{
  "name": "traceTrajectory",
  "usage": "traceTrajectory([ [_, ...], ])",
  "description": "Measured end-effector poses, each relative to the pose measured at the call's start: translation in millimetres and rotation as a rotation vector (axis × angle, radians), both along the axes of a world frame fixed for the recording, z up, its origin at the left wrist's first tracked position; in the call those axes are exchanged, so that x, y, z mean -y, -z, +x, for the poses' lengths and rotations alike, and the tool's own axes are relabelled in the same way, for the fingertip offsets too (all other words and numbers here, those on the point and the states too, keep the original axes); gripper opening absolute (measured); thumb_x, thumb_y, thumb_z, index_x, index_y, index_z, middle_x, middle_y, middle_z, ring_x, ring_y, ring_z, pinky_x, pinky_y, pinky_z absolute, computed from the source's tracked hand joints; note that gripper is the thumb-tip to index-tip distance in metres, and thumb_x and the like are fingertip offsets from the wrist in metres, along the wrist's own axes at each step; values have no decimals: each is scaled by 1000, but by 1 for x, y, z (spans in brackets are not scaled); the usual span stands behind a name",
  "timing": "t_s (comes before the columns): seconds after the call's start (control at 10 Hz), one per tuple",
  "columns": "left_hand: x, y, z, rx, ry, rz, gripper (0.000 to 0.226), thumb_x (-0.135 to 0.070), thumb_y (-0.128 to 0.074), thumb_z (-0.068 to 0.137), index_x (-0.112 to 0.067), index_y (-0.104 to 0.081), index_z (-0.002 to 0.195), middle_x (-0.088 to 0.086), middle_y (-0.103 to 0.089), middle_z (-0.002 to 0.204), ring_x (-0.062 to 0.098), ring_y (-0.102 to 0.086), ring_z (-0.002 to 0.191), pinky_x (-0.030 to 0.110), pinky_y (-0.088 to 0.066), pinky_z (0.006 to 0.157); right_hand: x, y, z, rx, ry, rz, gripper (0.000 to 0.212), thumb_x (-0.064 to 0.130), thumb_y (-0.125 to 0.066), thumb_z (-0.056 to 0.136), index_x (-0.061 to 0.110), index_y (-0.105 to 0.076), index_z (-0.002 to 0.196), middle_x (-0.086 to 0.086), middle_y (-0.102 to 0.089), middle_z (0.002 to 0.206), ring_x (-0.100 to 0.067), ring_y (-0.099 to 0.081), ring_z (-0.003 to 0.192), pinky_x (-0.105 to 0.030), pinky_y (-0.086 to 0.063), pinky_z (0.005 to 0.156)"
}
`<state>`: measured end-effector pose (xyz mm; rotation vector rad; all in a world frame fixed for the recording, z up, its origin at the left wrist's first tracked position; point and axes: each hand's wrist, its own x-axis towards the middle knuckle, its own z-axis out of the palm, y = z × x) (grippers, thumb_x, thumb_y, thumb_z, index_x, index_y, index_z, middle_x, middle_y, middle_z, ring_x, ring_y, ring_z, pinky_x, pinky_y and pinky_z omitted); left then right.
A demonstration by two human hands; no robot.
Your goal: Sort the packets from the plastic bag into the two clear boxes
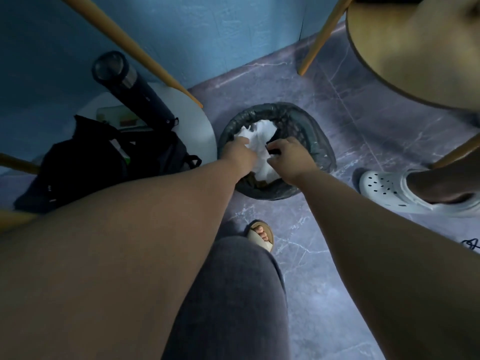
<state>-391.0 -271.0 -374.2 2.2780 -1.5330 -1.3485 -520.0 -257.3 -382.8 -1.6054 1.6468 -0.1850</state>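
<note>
Plastic bag (259, 136): white, crumpled, inside the black-lined bin (311, 131), from its far-left rim across the middle to the near rim.
Left hand (239, 154): at the bin's left rim, fingers on the bag's left side; curled or straight, cannot tell.
Right hand (289, 158): over the bin's middle, fingers curled, pinching the bag's right edge.
Bin: on the marbled floor (337, 255), just beside a round white stool (205, 126).
Stool: under a black backpack (91, 162) and a dark flask (130, 87).

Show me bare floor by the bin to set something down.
Bare floor lies beyond the bin, toward the wooden table leg, and between bin, sandal and white clog. Crowded: the bin's left, with the backpack, and its mouth, where the left hand and right hand hold the white bag.
</note>
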Motion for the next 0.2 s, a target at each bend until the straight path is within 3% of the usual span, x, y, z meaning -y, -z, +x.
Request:
traceTrajectory([
  [0.1,-14,-31,13,-44,20,-60,38,-12,-44,95,-9,-46,133,12,-48,131,25,-47,120,16,-37,90,-19,-37,9,130,31,29,32,15,-52,93,13,-54,124,-10,-56,123,-22,-56,101,-24,-41,81],
  [0.2,-36,-64,28,-120,-16,-151,23,-11,-49,90,-14,-60,110,13,-59,114,30,-56,105,31,-46,90,-43,-70,20,217,44,52,27,14,-50,93,13,-57,119,-9,-61,110,-19,-55,87,-27,-44,76],
])
